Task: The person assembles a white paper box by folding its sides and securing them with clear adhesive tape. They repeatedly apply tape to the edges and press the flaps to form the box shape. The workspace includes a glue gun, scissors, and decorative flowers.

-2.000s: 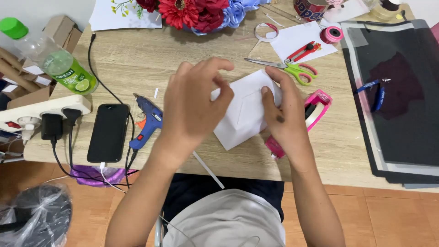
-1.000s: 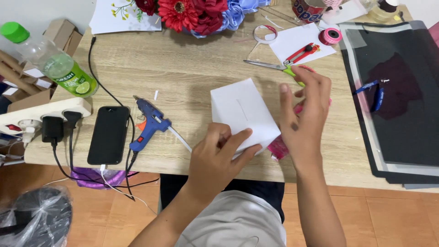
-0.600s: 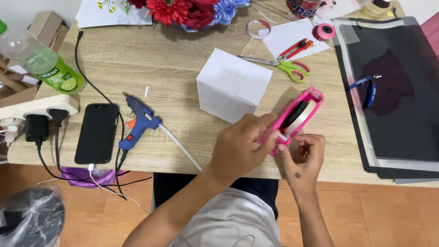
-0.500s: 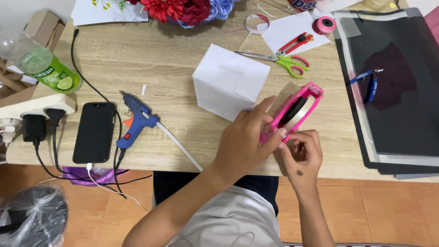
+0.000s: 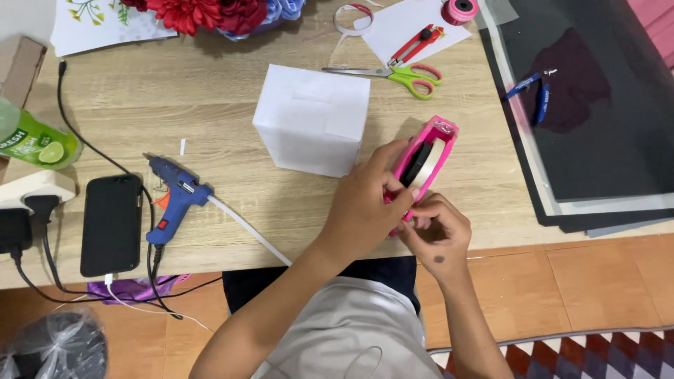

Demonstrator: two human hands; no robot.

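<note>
A pink tape dispenser [image 5: 425, 158] with a roll of tape lies near the front edge of the wooden table [image 5: 210, 84]. My left hand [image 5: 366, 207] grips its side, thumb up along the pink body. My right hand [image 5: 434, 231] is curled at the dispenser's near end, fingertips pinched at the tape. A white paper-wrapped box [image 5: 312, 119] stands just left of the dispenser, untouched.
A blue glue gun [image 5: 173, 200], a black phone [image 5: 111, 224] and a power strip [image 5: 31, 193] lie at left. Green-handled scissors [image 5: 400, 74], a red cutter [image 5: 416, 43] and a pink tape roll [image 5: 460, 10] lie behind. Black sheets [image 5: 590, 112] cover the right side; flowers [image 5: 210, 10] stand at the back.
Both hands left the white box, which was set down on the table. They took up the pink tape dispenser and now work at its near end.
</note>
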